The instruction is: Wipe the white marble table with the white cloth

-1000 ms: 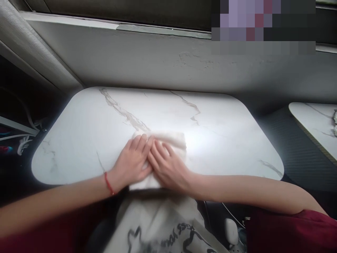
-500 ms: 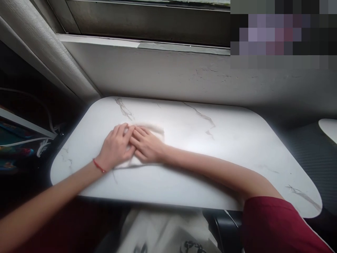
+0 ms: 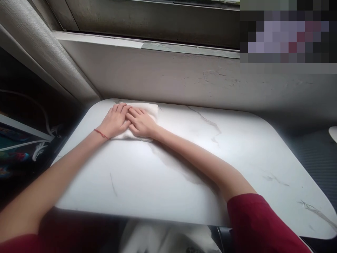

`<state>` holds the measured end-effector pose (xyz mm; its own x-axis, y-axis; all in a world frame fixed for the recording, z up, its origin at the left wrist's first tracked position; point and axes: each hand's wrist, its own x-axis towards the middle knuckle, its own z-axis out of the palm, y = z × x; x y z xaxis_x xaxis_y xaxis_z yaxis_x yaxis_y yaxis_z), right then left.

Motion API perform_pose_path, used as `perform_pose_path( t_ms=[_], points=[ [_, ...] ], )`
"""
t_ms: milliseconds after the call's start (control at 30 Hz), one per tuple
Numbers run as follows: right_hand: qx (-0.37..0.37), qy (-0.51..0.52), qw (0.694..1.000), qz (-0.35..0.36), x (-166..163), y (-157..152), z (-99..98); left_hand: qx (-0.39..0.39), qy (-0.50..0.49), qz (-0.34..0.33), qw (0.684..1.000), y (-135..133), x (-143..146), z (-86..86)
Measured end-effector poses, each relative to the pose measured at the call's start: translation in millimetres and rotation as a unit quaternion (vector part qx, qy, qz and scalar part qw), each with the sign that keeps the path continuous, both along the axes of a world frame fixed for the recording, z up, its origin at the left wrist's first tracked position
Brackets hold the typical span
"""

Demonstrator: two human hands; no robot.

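Observation:
A folded white cloth (image 3: 150, 109) lies on a white marble-patterned tabletop (image 3: 126, 175), close to its far edge and left of the middle. My left hand (image 3: 114, 120), with a thin red cord at the wrist, rests flat on the cloth's left part. Beside it my right hand (image 3: 141, 122) presses on the middle of the cloth, fingers stretched out and slightly spread. The fingertips of the two hands meet. Parts of the cloth under both palms are hidden.
Behind the table stands a pale wall (image 3: 179, 77) with a window ledge (image 3: 105, 40) above it. A thick pale post (image 3: 60, 52) rises at the left, near dark shelving with white cables (image 3: 39, 149). A ribbed dark surface (image 3: 316, 161) is at the right.
Both hands and the cloth have slid away from me across the tabletop, toward the far edge. The view has shifted slightly.

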<state>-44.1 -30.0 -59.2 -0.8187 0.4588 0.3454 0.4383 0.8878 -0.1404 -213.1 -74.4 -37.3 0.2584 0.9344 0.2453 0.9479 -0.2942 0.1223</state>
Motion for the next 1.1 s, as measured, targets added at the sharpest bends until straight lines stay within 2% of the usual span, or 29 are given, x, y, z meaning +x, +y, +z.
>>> perform_pose_path(
  t_ms=[333, 533, 767, 1100],
  points=[
    [0.002, -0.008, 1.000, -0.010, -41.9, 22.8, 5.0, -0.022, -0.037, 0.052, 0.998, 16.4, -33.9, -1.3],
    [0.002, -0.011, 1.000, -0.005, -61.4, 29.5, 8.5, -0.005, -0.036, 0.053, 0.998, 21.6, -53.8, -3.4],
    [-0.001, -0.004, 1.000, 0.006, -67.8, 33.4, 10.0, 0.009, -0.025, 0.065, 0.998, 21.4, -59.4, -4.1],
    [-0.008, 0.036, 0.999, 0.029, -78.1, 46.2, -2.0, 0.005, -0.024, 0.084, 0.996, 26.2, -63.4, -7.6]
  ],
)
